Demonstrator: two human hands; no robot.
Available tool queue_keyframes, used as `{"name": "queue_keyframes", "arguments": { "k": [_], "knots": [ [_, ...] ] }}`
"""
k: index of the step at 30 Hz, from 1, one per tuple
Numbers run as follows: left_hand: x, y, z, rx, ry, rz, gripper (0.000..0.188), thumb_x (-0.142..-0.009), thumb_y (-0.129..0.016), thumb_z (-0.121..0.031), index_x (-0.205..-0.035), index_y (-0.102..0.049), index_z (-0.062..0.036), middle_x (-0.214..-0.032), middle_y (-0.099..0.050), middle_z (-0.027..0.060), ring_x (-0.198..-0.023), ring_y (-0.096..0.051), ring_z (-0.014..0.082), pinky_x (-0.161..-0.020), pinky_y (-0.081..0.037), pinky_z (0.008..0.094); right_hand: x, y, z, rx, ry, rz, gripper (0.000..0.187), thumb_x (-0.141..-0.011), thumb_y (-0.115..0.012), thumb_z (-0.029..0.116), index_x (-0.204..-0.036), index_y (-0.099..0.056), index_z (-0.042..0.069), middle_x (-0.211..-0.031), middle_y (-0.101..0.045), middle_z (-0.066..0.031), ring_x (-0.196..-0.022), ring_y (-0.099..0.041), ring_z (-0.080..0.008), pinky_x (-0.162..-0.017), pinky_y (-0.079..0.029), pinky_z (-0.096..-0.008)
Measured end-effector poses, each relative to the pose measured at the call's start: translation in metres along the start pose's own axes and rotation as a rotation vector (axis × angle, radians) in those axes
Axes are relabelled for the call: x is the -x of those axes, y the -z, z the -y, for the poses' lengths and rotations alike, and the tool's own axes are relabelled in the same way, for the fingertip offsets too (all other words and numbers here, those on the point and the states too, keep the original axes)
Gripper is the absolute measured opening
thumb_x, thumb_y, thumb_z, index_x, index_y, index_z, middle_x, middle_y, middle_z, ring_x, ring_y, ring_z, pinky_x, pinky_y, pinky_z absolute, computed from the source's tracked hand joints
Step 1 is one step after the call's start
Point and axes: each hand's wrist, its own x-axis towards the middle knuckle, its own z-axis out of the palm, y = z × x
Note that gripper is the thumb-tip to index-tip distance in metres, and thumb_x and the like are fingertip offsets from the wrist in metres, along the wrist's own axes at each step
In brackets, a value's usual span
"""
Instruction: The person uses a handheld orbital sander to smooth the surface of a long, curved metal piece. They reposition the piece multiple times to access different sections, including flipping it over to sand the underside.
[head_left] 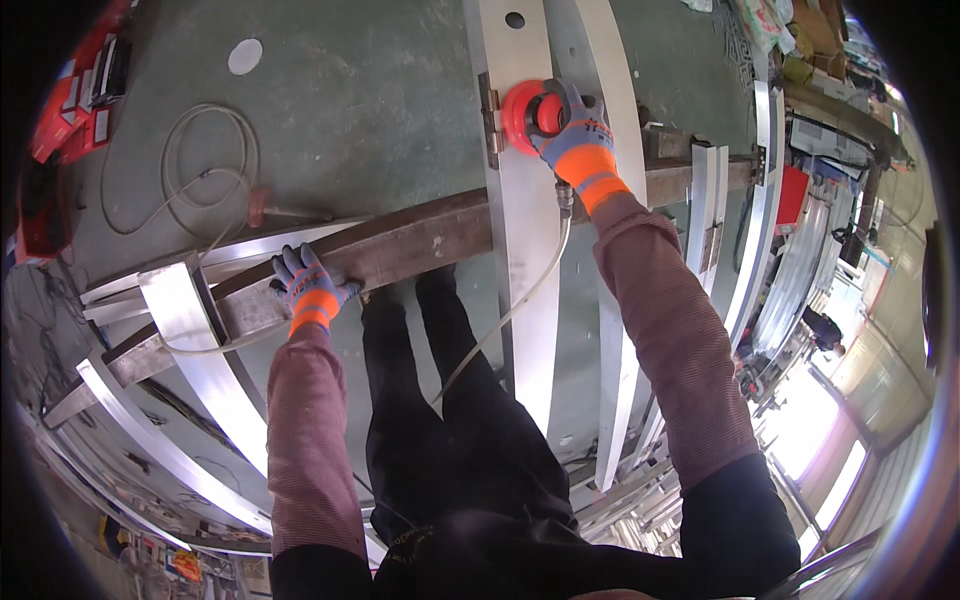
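My right hand [582,138], in a grey and orange glove, is closed around a red round air sander [519,112]. The sander sits on a wide silver metal bar [528,270], beside a hinge [492,122] at the bar's left edge. From its fitting a pale air hose [540,277] curves down past my legs. My left hand [306,280], gloved alike, rests on a brown steel beam [425,240] with its fingers apart. Another stretch of hose runs up to my left wrist; whether the hand touches it, I cannot tell.
More silver bars [205,345] lie across the beam on both sides. Loops of hose [172,165] lie on the green floor [340,100] at the far left, near red cases [75,110]. Stacked metal profiles [800,270] and a person [823,330] are at the right.
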Motion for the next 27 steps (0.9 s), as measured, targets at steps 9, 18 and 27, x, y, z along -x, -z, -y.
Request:
{"name": "queue_keyframes", "arguments": {
  "k": [9,18,27],
  "knots": [
    [-0.002,0.011,-0.001,-0.013,-0.007,0.056,0.126,-0.058,-0.09,-0.059,-0.155,-0.027,-0.0107,-0.163,-0.022,0.0165,-0.152,-0.016,0.0406,-0.118,-0.025,0.0626,-0.075,0.043,0.044,-0.002,0.01,0.009,0.082,-0.078,-0.074,0.043,-0.15,-0.037,0.033,-0.137,-0.056,-0.0185,-0.124,-0.06,-0.0363,-0.103,-0.051,-0.0439],
    [-0.007,0.005,0.006,-0.021,0.002,0.13,0.127,-0.06,-0.089,-0.059,-0.158,-0.022,-0.0131,-0.164,-0.019,0.016,-0.152,-0.012,0.0431,-0.118,-0.022,0.0657,-0.061,0.034,0.032,0.107,-0.056,-0.003,0.094,-0.076,-0.079,0.037,-0.155,-0.028,0.034,-0.136,-0.047,-0.0146,-0.122,-0.06,-0.0352,-0.101,-0.052,-0.0424],
    [-0.006,0.008,0.002,0.029,0.001,0.125,0.128,-0.058,-0.091,-0.056,-0.157,-0.021,-0.014,-0.164,-0.015,0.0155,-0.152,-0.009,0.043,-0.117,-0.019,0.0687,-0.127,0.075,0.072,-0.03,-0.028,-0.057,0.082,-0.072,-0.079,0.033,-0.145,-0.041,0.035,-0.141,-0.047,-0.0154,-0.125,-0.058,-0.0381,-0.099,-0.054,-0.0453]
  ]
}}
